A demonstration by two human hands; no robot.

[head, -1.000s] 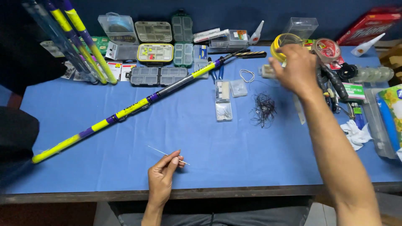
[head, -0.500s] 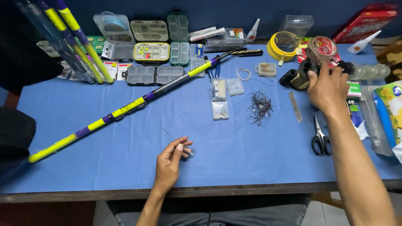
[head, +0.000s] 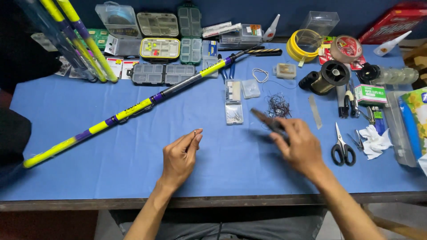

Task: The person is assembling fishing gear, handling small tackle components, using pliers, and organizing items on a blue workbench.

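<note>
The left hand (head: pixel 180 156) rested low over the blue table (head: pixel 111 169), its fingers drawn together, and between the thumb and the first finger it pinched a very small hook (head: pixel 194 132) — too small to tell its exact shape. The right hand (head: pixel 300 146) was to the right of it, above the table, closed around a dark tool (head: pixel 267 121) whose narrow tip pointed up and to the left; the tool was blurred, so its kind could not be told for sure. Just behind this tool lay a loose heap of small dark hooks (head: pixel 278 106), and beside the heap were two small clear packets (head: pixel 234 112). A long yellow and purple fishing rod (head: pixel 133 108) lay slanted across the table, well apart from both hands. A pair of scissors (head: pixel 343 148) with black handles lay to the right of the right hand, near a crumpled white tissue (head: pixel 374 138). At the far edge stood several tackle boxes (head: pixel 159 48) — one with a yellow rim — and a black spool (head: pixel 334 74) of line.
</note>
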